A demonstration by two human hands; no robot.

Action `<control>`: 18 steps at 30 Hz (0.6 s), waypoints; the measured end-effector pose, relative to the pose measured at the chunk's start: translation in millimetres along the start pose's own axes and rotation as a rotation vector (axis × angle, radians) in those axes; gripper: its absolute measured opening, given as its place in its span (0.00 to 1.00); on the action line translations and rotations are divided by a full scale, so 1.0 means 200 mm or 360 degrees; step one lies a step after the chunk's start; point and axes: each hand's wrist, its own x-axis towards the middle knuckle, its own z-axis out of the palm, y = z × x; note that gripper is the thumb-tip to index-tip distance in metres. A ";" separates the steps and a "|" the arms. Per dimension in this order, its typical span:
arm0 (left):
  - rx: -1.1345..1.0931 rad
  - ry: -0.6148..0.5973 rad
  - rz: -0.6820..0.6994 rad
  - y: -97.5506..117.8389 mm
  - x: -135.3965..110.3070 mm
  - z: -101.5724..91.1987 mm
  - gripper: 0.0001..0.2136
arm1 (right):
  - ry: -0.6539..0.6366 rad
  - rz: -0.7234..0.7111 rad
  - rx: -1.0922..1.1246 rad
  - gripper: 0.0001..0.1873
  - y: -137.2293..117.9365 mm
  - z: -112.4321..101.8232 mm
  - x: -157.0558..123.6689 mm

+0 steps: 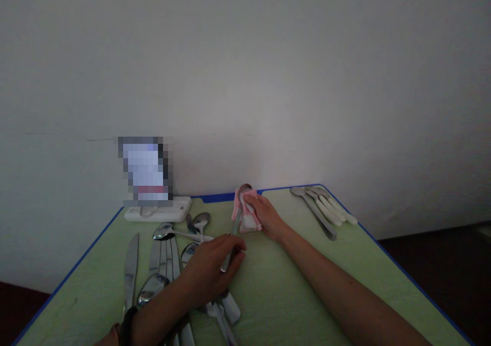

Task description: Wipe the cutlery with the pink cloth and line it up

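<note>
My left hand is closed around the handle of a metal spoon, which points away from me with its bowl at the far end. My right hand is closed on a pink and white cloth, pressed around the spoon's neck just below the bowl. Both hands are over a light green table with a blue edge.
Several spoons and a knife lie on the table's left, under and beside my left arm. A small group of cutlery with white handles lies at the far right. A white stand with a blurred item sits against the white wall.
</note>
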 end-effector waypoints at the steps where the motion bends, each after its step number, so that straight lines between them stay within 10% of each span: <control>1: 0.0002 -0.0001 0.0002 0.00 0.00 0.00 0.06 | -0.0009 0.0006 0.0008 0.12 0.00 0.00 0.00; 18: 0.0015 0.0009 0.0027 0.01 0.00 0.00 0.06 | -0.0018 -0.0008 -0.0009 0.12 0.00 0.00 0.00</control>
